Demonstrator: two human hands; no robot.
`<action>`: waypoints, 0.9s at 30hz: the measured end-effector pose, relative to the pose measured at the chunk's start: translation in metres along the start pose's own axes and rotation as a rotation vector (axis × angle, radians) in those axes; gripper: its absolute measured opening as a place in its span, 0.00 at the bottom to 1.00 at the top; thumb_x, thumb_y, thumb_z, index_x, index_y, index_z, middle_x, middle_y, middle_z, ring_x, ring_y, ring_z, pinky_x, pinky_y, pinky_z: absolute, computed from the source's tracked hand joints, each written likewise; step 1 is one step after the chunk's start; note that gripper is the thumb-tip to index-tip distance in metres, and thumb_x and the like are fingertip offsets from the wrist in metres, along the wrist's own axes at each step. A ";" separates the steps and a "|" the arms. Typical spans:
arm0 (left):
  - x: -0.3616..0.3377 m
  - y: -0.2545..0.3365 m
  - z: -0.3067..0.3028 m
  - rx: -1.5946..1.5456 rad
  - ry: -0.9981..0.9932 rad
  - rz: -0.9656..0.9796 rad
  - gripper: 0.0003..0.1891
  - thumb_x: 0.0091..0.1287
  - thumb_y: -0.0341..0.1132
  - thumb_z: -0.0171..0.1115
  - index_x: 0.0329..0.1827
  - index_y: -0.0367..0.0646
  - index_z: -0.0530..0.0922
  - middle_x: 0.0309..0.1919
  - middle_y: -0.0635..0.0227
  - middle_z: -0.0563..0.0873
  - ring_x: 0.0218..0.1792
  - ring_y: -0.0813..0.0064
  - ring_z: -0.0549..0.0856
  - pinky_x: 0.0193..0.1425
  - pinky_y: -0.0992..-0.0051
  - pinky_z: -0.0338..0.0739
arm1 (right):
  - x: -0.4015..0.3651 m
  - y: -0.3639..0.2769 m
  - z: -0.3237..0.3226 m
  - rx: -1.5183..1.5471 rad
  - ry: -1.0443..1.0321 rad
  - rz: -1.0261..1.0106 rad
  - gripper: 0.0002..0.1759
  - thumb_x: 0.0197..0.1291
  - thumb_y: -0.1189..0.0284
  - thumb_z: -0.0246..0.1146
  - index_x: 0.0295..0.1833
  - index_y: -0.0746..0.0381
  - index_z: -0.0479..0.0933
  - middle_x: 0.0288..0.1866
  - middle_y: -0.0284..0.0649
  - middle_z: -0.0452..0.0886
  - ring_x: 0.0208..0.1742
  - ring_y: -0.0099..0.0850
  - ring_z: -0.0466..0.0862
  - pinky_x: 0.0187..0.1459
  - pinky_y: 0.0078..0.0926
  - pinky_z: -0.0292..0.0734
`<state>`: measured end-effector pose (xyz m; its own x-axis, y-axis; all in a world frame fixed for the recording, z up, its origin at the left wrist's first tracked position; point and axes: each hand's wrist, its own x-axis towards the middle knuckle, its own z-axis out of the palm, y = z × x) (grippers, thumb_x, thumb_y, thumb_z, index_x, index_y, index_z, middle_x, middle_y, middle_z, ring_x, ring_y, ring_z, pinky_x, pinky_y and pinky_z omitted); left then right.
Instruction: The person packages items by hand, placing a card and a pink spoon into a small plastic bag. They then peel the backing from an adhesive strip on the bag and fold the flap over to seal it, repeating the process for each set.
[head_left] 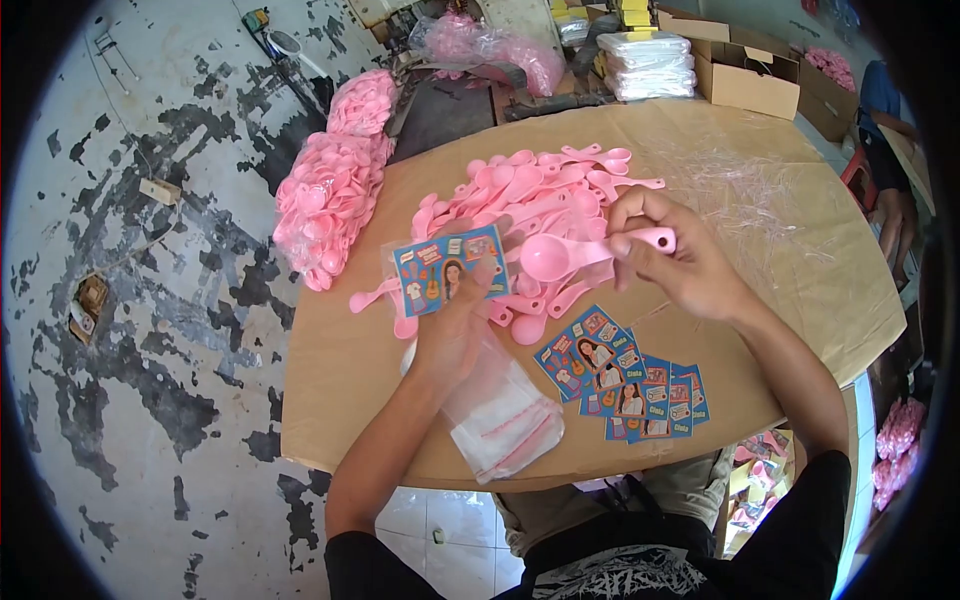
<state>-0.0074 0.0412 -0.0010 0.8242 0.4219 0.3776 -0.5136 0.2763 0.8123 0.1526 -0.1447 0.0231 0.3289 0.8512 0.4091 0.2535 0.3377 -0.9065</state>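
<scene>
My left hand point(458, 325) holds a blue printed card point(455, 268) upright, its thumb across the card's face; a clear plastic film shows around the card. To its right, my right hand point(675, 250) pinches the handle of a pink spoon point(553, 258), whose bowl points toward the card. Behind both hands lies a heap of pink spoons point(510, 187). Nearer my body, several blue cards point(630, 378) overlap on the brown paper-covered table point(760, 350). A stack of clear plastic bags point(500, 420) lies below my left hand.
Bagged pink spoons point(335, 185) stand along the table's left edge. At the back are stacked clear packs point(648, 68) and an open cardboard box point(745, 75). Loose clear strands point(750, 195) lie on the right. Another person's leg point(895, 220) shows at far right.
</scene>
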 end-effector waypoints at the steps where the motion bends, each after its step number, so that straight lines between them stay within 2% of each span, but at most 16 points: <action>1: -0.002 -0.003 0.001 -0.003 0.012 -0.010 0.28 0.68 0.32 0.63 0.68 0.43 0.62 0.63 0.56 0.75 0.62 0.64 0.76 0.66 0.62 0.74 | 0.000 0.000 0.007 0.027 0.017 0.018 0.08 0.72 0.69 0.56 0.47 0.63 0.70 0.36 0.32 0.75 0.36 0.19 0.81 0.35 0.19 0.74; 3: -0.011 -0.009 0.003 -0.009 0.033 -0.032 0.29 0.68 0.34 0.65 0.69 0.44 0.62 0.62 0.58 0.76 0.61 0.67 0.77 0.64 0.64 0.75 | -0.003 -0.003 0.016 0.049 0.038 0.163 0.10 0.72 0.67 0.56 0.50 0.63 0.70 0.39 0.34 0.78 0.35 0.19 0.80 0.34 0.19 0.74; 6: -0.016 -0.015 0.015 0.001 0.004 -0.124 0.32 0.66 0.36 0.66 0.70 0.45 0.60 0.59 0.61 0.77 0.61 0.69 0.77 0.63 0.67 0.77 | -0.009 -0.011 0.035 0.163 -0.115 0.108 0.12 0.72 0.67 0.57 0.53 0.63 0.70 0.40 0.34 0.79 0.32 0.19 0.80 0.33 0.20 0.74; 7: -0.018 -0.020 0.014 0.036 -0.041 -0.106 0.34 0.66 0.38 0.67 0.71 0.45 0.58 0.60 0.61 0.77 0.61 0.69 0.77 0.63 0.68 0.76 | -0.011 -0.005 0.039 0.105 -0.126 0.074 0.11 0.71 0.70 0.58 0.53 0.64 0.71 0.40 0.34 0.79 0.30 0.18 0.80 0.29 0.18 0.74; 9: -0.020 -0.028 0.009 0.107 -0.129 -0.069 0.38 0.64 0.40 0.68 0.73 0.45 0.55 0.61 0.61 0.76 0.62 0.68 0.76 0.63 0.68 0.76 | -0.011 -0.014 0.036 0.096 -0.051 0.099 0.09 0.69 0.72 0.58 0.51 0.64 0.73 0.38 0.34 0.80 0.29 0.17 0.80 0.26 0.16 0.73; 10: -0.019 -0.027 0.009 0.082 -0.129 -0.096 0.37 0.67 0.43 0.63 0.74 0.47 0.54 0.65 0.61 0.72 0.65 0.66 0.73 0.67 0.64 0.72 | -0.012 -0.023 0.033 0.091 -0.013 0.112 0.08 0.69 0.73 0.59 0.50 0.65 0.73 0.37 0.35 0.80 0.29 0.17 0.80 0.24 0.15 0.72; 11: -0.019 -0.025 0.009 0.054 -0.128 -0.124 0.36 0.70 0.45 0.59 0.76 0.48 0.52 0.69 0.61 0.67 0.68 0.65 0.71 0.70 0.59 0.68 | -0.013 -0.040 0.026 -0.087 0.115 0.049 0.05 0.67 0.75 0.60 0.44 0.65 0.76 0.34 0.36 0.81 0.26 0.16 0.79 0.22 0.12 0.71; 12: -0.017 -0.021 0.011 0.026 -0.126 -0.152 0.34 0.73 0.47 0.54 0.77 0.50 0.50 0.73 0.62 0.63 0.70 0.63 0.68 0.73 0.55 0.65 | -0.015 -0.063 0.011 -0.212 0.103 0.086 0.04 0.66 0.76 0.60 0.43 0.65 0.76 0.33 0.35 0.81 0.26 0.16 0.79 0.22 0.14 0.71; 13: -0.008 -0.009 0.020 0.196 -0.118 -0.122 0.40 0.71 0.55 0.54 0.78 0.47 0.48 0.73 0.57 0.62 0.71 0.60 0.66 0.74 0.55 0.62 | -0.018 -0.082 -0.005 -0.337 0.093 0.121 0.03 0.66 0.76 0.60 0.42 0.65 0.77 0.31 0.35 0.81 0.26 0.16 0.79 0.22 0.16 0.72; 15: 0.000 -0.005 0.004 0.220 -0.141 -0.071 0.43 0.68 0.58 0.56 0.78 0.44 0.47 0.72 0.54 0.63 0.71 0.59 0.66 0.75 0.56 0.61 | -0.031 -0.099 -0.026 -0.500 0.106 -0.097 0.02 0.64 0.77 0.62 0.39 0.64 0.78 0.28 0.33 0.80 0.25 0.16 0.79 0.23 0.19 0.72; 17: 0.003 -0.005 0.000 0.264 -0.141 -0.025 0.50 0.64 0.62 0.59 0.77 0.40 0.47 0.71 0.48 0.64 0.72 0.56 0.66 0.75 0.58 0.59 | -0.035 -0.103 -0.033 -0.742 0.024 -0.190 0.04 0.62 0.76 0.63 0.35 0.64 0.77 0.25 0.31 0.79 0.22 0.15 0.75 0.21 0.19 0.67; 19: 0.003 -0.010 -0.004 0.398 -0.202 -0.015 0.52 0.62 0.64 0.60 0.77 0.39 0.47 0.71 0.49 0.64 0.72 0.57 0.65 0.75 0.59 0.58 | -0.019 -0.108 -0.015 -1.041 -0.153 -0.162 0.09 0.61 0.75 0.64 0.29 0.64 0.75 0.21 0.29 0.76 0.16 0.12 0.69 0.17 0.16 0.57; 20: 0.003 -0.011 -0.007 0.472 -0.235 -0.004 0.53 0.61 0.65 0.61 0.77 0.39 0.47 0.71 0.50 0.64 0.72 0.57 0.65 0.75 0.59 0.58 | -0.015 -0.112 -0.016 -1.011 -0.050 -0.229 0.08 0.60 0.76 0.64 0.29 0.64 0.75 0.20 0.29 0.76 0.16 0.13 0.70 0.17 0.16 0.59; 21: 0.000 -0.012 -0.003 0.444 -0.296 0.025 0.50 0.62 0.58 0.65 0.77 0.38 0.49 0.71 0.49 0.64 0.72 0.57 0.65 0.76 0.60 0.56 | -0.008 -0.117 -0.018 -0.983 0.045 -0.305 0.08 0.60 0.76 0.64 0.28 0.64 0.75 0.19 0.29 0.77 0.16 0.14 0.71 0.18 0.16 0.60; 24: -0.016 -0.003 0.019 0.768 -0.446 0.151 0.50 0.57 0.42 0.74 0.75 0.34 0.51 0.70 0.52 0.65 0.72 0.61 0.66 0.73 0.66 0.61 | 0.008 -0.116 0.006 -0.872 0.130 -0.306 0.08 0.60 0.76 0.64 0.28 0.64 0.76 0.19 0.33 0.78 0.17 0.18 0.76 0.20 0.17 0.65; 27: -0.037 0.000 0.053 0.794 -0.399 -0.006 0.38 0.62 0.33 0.69 0.72 0.36 0.58 0.64 0.53 0.73 0.65 0.65 0.73 0.70 0.62 0.65 | 0.016 -0.081 0.032 -0.798 -0.016 -0.268 0.08 0.62 0.76 0.62 0.29 0.65 0.76 0.20 0.36 0.79 0.22 0.22 0.80 0.24 0.20 0.71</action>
<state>-0.0252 -0.0205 0.0090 0.9241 0.0492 0.3791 -0.3146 -0.4654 0.8273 0.1082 -0.1455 0.0996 0.1544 0.7903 0.5930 0.8901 0.1492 -0.4306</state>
